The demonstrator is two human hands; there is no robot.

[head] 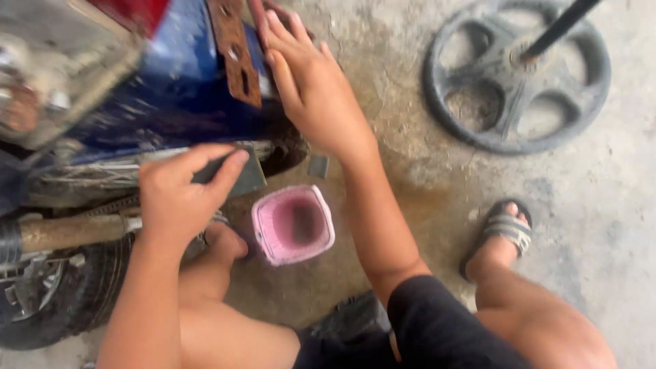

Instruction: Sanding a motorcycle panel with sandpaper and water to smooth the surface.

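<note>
Hands at a blue motorcycle fender

Left hand (179,195) pinches a dark flat pad (236,172) in a closed grip against the blue fender (171,82); right hand (307,82), open and flat, presses the fender at 12 o'clock. A pink cup (292,224) sits on the floor (601,205) between them.

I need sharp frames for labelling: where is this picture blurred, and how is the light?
Head view: motion blur smears the blue fender and left hand; the right hand and pink cup are softly blurred; light is flat, without harsh shadows or glare.
</note>
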